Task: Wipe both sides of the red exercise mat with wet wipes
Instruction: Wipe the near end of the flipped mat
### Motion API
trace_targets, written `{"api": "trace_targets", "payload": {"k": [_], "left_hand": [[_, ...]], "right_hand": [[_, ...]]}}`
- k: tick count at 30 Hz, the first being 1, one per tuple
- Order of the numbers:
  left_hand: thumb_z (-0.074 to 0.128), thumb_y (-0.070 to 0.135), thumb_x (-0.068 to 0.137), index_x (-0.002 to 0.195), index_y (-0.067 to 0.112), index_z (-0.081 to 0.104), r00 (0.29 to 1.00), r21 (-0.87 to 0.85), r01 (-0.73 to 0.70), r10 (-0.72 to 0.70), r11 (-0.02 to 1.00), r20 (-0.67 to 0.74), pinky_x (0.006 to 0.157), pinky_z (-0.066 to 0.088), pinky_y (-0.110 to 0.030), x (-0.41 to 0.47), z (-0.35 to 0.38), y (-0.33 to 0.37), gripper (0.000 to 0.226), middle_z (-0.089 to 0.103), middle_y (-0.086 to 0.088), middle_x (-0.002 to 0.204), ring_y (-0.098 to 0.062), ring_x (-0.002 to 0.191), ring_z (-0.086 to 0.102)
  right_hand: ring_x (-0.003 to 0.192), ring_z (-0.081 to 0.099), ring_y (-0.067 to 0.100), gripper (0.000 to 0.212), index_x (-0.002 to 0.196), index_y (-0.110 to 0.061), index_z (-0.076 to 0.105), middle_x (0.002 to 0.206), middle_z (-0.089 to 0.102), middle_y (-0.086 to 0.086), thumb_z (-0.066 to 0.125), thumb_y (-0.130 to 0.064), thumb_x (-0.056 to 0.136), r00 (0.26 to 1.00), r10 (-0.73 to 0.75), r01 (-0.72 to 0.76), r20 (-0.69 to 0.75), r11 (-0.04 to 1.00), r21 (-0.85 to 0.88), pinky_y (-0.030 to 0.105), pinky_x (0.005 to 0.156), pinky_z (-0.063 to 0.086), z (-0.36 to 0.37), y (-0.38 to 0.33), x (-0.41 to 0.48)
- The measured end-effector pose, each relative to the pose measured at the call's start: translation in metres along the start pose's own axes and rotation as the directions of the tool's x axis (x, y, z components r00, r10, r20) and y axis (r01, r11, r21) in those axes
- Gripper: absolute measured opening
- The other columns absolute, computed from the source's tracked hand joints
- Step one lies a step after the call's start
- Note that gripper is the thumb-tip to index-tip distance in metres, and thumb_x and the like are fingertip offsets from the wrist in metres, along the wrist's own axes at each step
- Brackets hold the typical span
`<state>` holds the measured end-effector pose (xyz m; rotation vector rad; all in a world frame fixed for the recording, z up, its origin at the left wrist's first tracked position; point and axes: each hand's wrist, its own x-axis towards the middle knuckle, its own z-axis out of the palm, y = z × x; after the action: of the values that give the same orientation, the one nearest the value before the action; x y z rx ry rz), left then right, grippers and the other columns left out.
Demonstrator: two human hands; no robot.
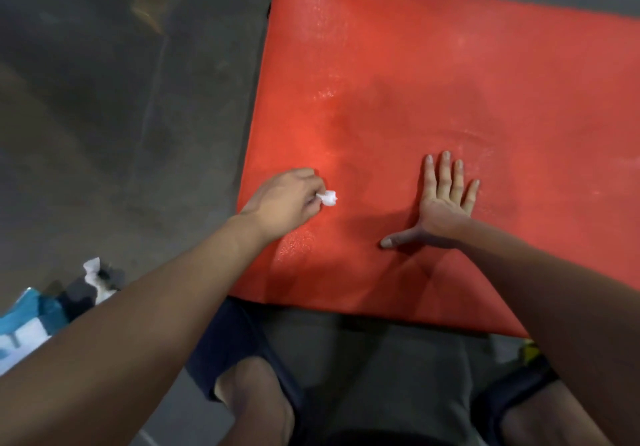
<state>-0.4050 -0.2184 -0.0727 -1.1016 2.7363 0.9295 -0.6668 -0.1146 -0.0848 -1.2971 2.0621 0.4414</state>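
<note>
Now pinching balled wet wipe (328,198) in left hand (282,203) by left edge of red exercise mat (450,75), its length stretching rightward past right hand (446,205), splayed flat.

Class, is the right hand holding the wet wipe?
No, the left hand pinches the wet wipe, while the right hand lies flat on the red mat.

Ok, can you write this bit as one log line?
left hand: pinches wet wipe over red mat | right hand: flat on mat
</note>
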Motion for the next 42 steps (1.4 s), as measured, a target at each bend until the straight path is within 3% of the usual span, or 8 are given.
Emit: {"api": "trace_targets", "payload": {"k": [5,11,18,22,28,32,36,42], "left_hand": [[0.063,0.013,0.087,0.087,0.017,0.064,0.933,-0.063,-0.138,0.151,0.988,0.328,0.069,0.035,-0.027,-0.039,0.012,0.010,0.004,0.047,0.009,0.085,-0.018,0.080,0.055],[0.068,0.011,0.086,0.087,0.015,0.069,0.992,-0.086,-0.112,0.117,0.990,0.056,0.070,0.039,-0.025,-0.047,0.022,0.001,0.004,0.057,0.003,0.086,-0.020,0.081,0.060],[0.060,0.021,0.086,0.083,0.019,0.065,0.892,-0.112,-0.304,0.323,0.946,0.315,0.073,0.046,-0.030,-0.100,0.054,0.010,0.006,0.050,0.011,0.081,-0.014,0.081,0.055],[0.054,0.028,0.089,0.080,0.016,0.062,0.924,-0.045,-0.340,0.342,0.939,0.173,0.074,0.043,-0.027,-0.104,0.059,0.013,0.017,0.055,0.003,0.081,-0.016,0.077,0.053],[0.063,0.020,0.089,0.088,0.014,0.072,0.984,-0.165,-0.089,0.113,0.982,0.139,0.079,0.049,-0.038,-0.030,0.049,0.035,0.010,0.061,0.002,0.091,-0.019,0.088,0.061],[0.065,0.013,0.086,0.087,0.012,0.068,0.949,-0.138,-0.277,0.294,0.951,0.118,0.080,0.044,-0.031,-0.038,0.061,0.039,0.003,0.060,-0.004,0.087,-0.026,0.086,0.062],[0.048,0.026,0.088,0.084,0.014,0.066,0.914,-0.058,-0.386,0.390,0.921,0.111,0.077,0.046,-0.030,-0.043,0.058,0.029,0.023,0.059,-0.001,0.082,-0.023,0.080,0.060],[0.070,0.007,0.082,0.088,0.009,0.072,0.994,-0.130,-0.079,0.069,0.988,-0.085,0.066,0.031,-0.022,0.023,0.026,0.009,0.007,0.063,-0.005,0.086,-0.028,0.082,0.064]], "right_hand": [[0.147,-0.037,0.030,0.183,0.151,-0.022,-0.036,0.159,-0.041,0.007,0.051,-0.101,0.011,1.000,-0.002,0.002,-0.010,1.000,0.005,0.061,0.117,-0.018,0.000,0.000,-0.001],[0.146,-0.037,0.029,0.182,0.150,-0.024,-0.036,0.159,-0.041,0.006,0.054,-0.101,0.011,1.000,-0.002,0.002,-0.012,1.000,0.001,0.060,0.118,-0.018,0.001,-0.002,-0.003],[0.146,-0.039,0.028,0.182,0.150,-0.026,-0.037,0.158,-0.042,0.005,0.054,-0.102,0.012,1.000,-0.008,0.008,-0.012,1.000,0.017,0.059,0.117,-0.021,0.001,0.000,-0.005],[0.147,-0.037,0.028,0.181,0.151,-0.025,-0.036,0.159,-0.041,0.005,0.055,-0.101,0.014,1.000,-0.009,0.010,-0.029,1.000,0.019,0.059,0.117,-0.020,0.001,0.000,-0.004],[0.147,-0.035,0.030,0.180,0.151,-0.023,-0.035,0.159,-0.040,0.007,0.056,-0.101,0.016,0.999,-0.016,0.016,-0.032,1.000,0.020,0.061,0.118,-0.017,0.001,0.000,-0.006],[0.147,-0.036,0.030,0.180,0.151,-0.022,-0.036,0.159,-0.041,0.007,0.054,-0.101,0.016,0.999,-0.019,0.019,-0.031,1.000,0.016,0.061,0.118,-0.018,0.001,0.001,-0.005],[0.146,-0.038,0.029,0.179,0.151,-0.023,-0.036,0.158,-0.042,0.006,0.056,-0.101,0.018,0.998,-0.036,0.037,-0.047,0.999,0.028,0.061,0.117,-0.018,0.003,0.004,-0.002],[0.146,-0.037,0.030,0.180,0.152,-0.022,-0.035,0.159,-0.041,0.006,0.055,-0.101,0.017,0.995,-0.045,0.048,-0.088,0.998,0.037,0.062,0.117,-0.018,0.010,0.008,0.002]]}}
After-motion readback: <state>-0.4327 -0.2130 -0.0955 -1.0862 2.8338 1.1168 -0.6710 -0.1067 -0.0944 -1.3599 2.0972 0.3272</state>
